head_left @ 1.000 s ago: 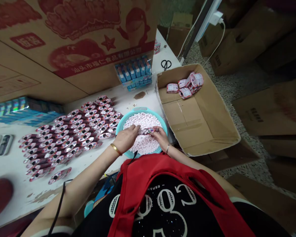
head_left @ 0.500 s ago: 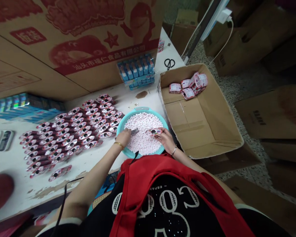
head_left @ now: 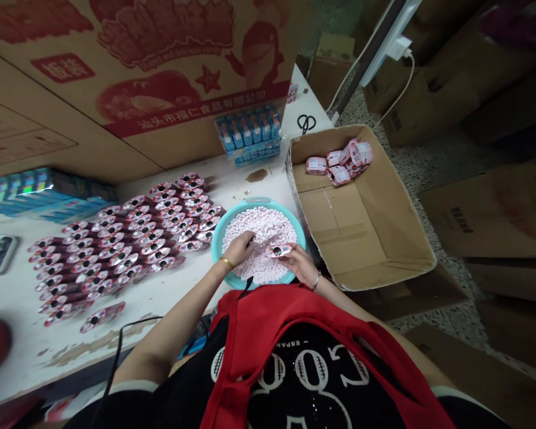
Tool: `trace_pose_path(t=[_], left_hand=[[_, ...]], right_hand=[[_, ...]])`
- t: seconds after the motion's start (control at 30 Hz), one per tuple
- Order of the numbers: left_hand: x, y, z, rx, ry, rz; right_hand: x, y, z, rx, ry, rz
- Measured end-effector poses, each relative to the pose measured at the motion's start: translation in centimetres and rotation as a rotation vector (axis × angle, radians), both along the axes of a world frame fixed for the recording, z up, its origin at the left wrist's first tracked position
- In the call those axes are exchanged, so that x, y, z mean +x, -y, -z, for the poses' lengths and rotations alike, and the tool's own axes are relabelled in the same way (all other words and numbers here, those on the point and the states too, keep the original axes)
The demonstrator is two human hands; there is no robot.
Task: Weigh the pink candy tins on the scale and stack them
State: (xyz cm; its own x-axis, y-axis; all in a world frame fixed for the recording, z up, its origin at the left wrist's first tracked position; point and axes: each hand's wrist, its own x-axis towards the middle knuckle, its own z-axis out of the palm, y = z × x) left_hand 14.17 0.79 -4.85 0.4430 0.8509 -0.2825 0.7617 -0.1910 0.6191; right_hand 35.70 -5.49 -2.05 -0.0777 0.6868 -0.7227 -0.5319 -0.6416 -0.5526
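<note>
My left hand (head_left: 240, 249) is closed around the handle of a small scoop, heaped with pale pink candies (head_left: 267, 232), over a turquoise basin (head_left: 217, 229). Its fingers hide most of the scoop. The basin is full of the same small round candies (head_left: 268, 275). My right hand (head_left: 300, 262) grips a small red-and-white candy container (head_left: 278, 251) with a dark round opening facing up, just beside the scooped candies. Left of the basin, rows of matching containers (head_left: 138, 238) stand on the white table (head_left: 161, 302), most with dark openings on top.
An open cardboard box (head_left: 361, 232) at the right holds several pink-and-white packages (head_left: 339, 174). Blue packs (head_left: 250, 134) stand behind the basin, with more blue boxes (head_left: 49, 193) at far left. Black-handled scissors (head_left: 306, 123) lie by the table's far corner. Large printed cartons (head_left: 161, 89) form the back wall.
My left hand has moved right across the basin, lifting a heap of candies close to the container. My right hand still holds the container and has barely moved.
</note>
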Motion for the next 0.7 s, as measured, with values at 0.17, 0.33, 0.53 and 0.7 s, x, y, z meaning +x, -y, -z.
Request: trace_pose_path(t=[0.17,0.33,0.53,0.7], left_hand=[[-2.8,1.0,-5.3,0.049,0.027,0.05],[-2.2,1.5,-8.9,0.018,-0.175,0.154],[1.4,2.5,-12.4,0.014,-0.558,0.182],[2.4,3.1,-15.3,0.072,-0.664,0.224]], right_hand=[[-1.0,-0.9,0.9,0.012,-0.004,0.048],[-2.2,-1.5,1.1,0.05,0.001,0.032],[-3.3,-1.4,1.4,0.077,0.038,-0.002],[-3.5,-1.4,1.6,0.078,0.034,-0.023]])
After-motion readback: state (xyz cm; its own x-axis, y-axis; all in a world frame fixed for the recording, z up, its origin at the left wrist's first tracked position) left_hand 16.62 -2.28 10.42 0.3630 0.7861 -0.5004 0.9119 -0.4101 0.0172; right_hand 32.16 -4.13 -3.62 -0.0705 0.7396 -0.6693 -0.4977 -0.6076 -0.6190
